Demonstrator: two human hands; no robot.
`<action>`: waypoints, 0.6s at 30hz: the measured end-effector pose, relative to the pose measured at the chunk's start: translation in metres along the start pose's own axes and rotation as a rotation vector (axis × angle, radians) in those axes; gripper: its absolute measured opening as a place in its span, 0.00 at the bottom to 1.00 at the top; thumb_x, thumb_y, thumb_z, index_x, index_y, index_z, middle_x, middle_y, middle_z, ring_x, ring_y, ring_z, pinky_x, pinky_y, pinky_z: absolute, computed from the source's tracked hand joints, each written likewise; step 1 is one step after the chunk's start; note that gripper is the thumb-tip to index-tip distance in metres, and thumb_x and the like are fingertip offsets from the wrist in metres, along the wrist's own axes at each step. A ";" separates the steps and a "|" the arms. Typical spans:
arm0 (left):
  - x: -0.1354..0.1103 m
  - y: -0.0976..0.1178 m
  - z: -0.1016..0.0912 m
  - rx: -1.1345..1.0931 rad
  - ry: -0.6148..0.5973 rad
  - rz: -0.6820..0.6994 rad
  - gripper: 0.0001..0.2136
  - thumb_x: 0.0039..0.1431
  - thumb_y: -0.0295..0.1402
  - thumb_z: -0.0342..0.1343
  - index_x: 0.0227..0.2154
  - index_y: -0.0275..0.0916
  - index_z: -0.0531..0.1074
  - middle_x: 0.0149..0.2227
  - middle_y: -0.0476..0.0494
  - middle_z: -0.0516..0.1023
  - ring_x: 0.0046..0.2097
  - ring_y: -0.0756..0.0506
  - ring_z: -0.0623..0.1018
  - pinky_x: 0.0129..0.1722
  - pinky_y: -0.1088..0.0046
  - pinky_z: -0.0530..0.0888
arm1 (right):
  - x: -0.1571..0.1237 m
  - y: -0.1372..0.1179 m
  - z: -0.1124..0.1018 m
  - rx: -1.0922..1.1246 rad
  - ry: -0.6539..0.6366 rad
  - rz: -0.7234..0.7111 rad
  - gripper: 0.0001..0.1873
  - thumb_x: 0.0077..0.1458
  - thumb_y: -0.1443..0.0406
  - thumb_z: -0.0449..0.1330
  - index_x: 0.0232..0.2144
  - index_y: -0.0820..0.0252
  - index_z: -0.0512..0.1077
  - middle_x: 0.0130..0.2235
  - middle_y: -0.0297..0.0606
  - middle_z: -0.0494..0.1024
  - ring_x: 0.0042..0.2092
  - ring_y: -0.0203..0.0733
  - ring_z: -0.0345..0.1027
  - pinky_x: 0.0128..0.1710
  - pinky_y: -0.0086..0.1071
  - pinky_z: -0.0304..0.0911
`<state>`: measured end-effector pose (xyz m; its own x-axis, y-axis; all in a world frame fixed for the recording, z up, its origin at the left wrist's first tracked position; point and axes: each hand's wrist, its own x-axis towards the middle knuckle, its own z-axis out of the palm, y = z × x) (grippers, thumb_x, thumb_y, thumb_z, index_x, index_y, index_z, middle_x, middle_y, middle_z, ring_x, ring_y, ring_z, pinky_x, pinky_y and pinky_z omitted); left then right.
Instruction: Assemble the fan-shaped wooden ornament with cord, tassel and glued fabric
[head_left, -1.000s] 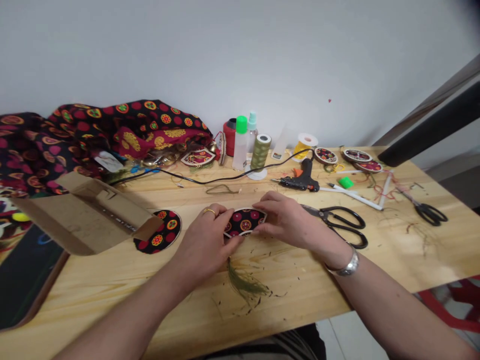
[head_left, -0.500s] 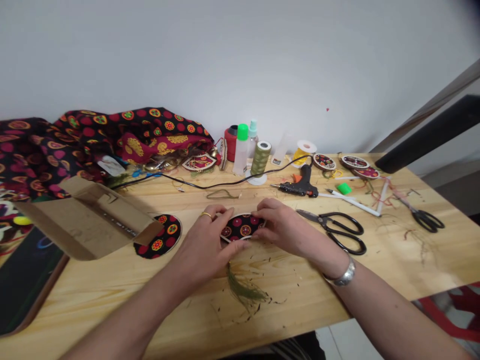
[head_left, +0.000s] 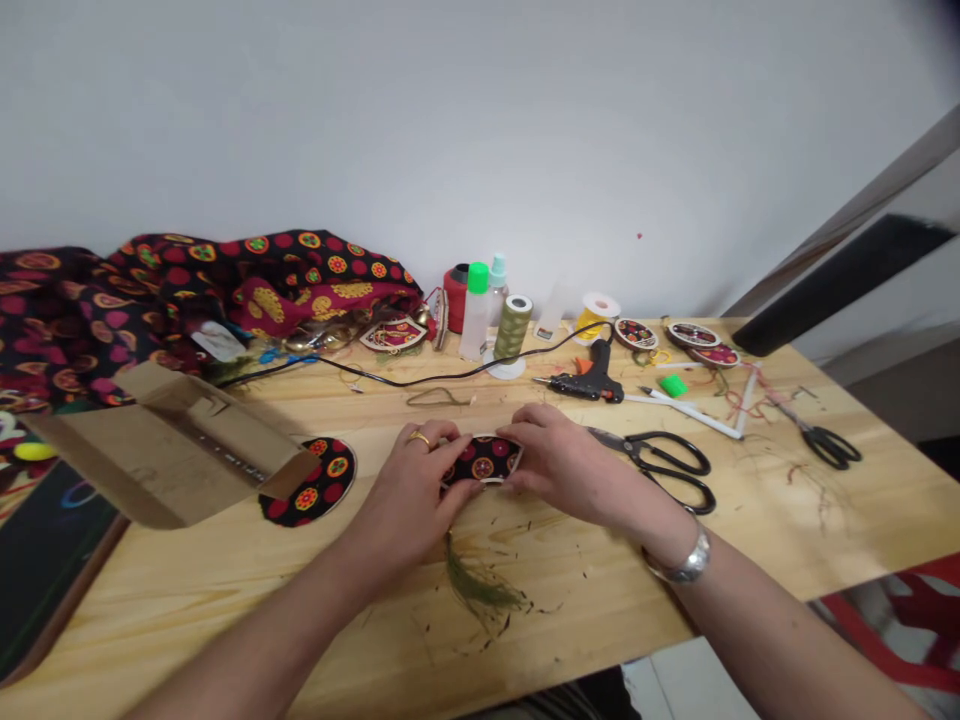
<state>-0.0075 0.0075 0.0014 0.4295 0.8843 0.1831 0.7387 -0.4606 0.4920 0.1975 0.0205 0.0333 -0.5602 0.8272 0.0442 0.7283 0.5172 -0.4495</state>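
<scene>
Both my hands press on a small fabric-covered piece (head_left: 482,460), black with red and yellow dots, lying on the wooden table (head_left: 600,570). My left hand (head_left: 412,490), with a gold ring, curls its fingers over the piece's left end. My right hand (head_left: 559,460), a metal watch at the wrist, pinches the right end. A tuft of olive threads (head_left: 476,585) trails from under the piece toward me.
An open cardboard box (head_left: 165,450) and a round fabric disc (head_left: 309,482) lie left. Black scissors (head_left: 660,465) sit just right of my right hand, a glue gun (head_left: 585,380) behind. Bottles and thread spools (head_left: 487,315), patterned cloth (head_left: 187,290), a second pair of scissors (head_left: 821,440) stand farther.
My two hands have drawn closer together over the fabric piece, covering more of it. The view has tilted slightly, so everything sits a little lower in the picture.
</scene>
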 end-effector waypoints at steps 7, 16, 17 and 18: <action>0.001 -0.003 0.002 -0.011 -0.010 -0.028 0.16 0.55 0.36 0.54 0.45 0.35 0.72 0.47 0.38 0.70 0.48 0.39 0.68 0.48 0.57 0.67 | -0.059 0.033 -0.033 -0.463 -0.023 0.304 0.13 0.52 0.76 0.48 0.34 0.65 0.71 0.38 0.47 0.71 0.41 0.47 0.65 0.42 0.39 0.62; 0.000 -0.002 0.003 -0.054 0.000 -0.052 0.15 0.54 0.34 0.54 0.44 0.35 0.73 0.46 0.38 0.70 0.47 0.40 0.69 0.49 0.60 0.68 | -0.104 0.070 -0.020 -0.451 0.043 0.496 0.11 0.52 0.69 0.52 0.38 0.63 0.70 0.37 0.45 0.72 0.38 0.47 0.68 0.38 0.37 0.64; 0.000 -0.002 0.003 -0.059 -0.001 -0.054 0.15 0.54 0.34 0.54 0.44 0.35 0.73 0.46 0.39 0.70 0.47 0.41 0.69 0.49 0.60 0.68 | -0.102 0.065 -0.022 -0.422 0.030 0.520 0.10 0.51 0.69 0.52 0.36 0.62 0.70 0.36 0.44 0.72 0.36 0.46 0.69 0.36 0.37 0.64; 0.000 -0.001 0.003 -0.066 -0.001 -0.056 0.15 0.54 0.33 0.54 0.44 0.36 0.73 0.46 0.39 0.70 0.47 0.41 0.69 0.49 0.60 0.68 | -0.100 0.059 -0.024 -0.379 0.013 0.545 0.08 0.50 0.70 0.53 0.33 0.62 0.69 0.35 0.43 0.72 0.34 0.44 0.69 0.34 0.36 0.64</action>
<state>-0.0074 0.0075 -0.0016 0.3889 0.9086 0.1522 0.7261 -0.4040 0.5564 0.3061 -0.0265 0.0238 -0.0695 0.9936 -0.0886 0.9958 0.0638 -0.0656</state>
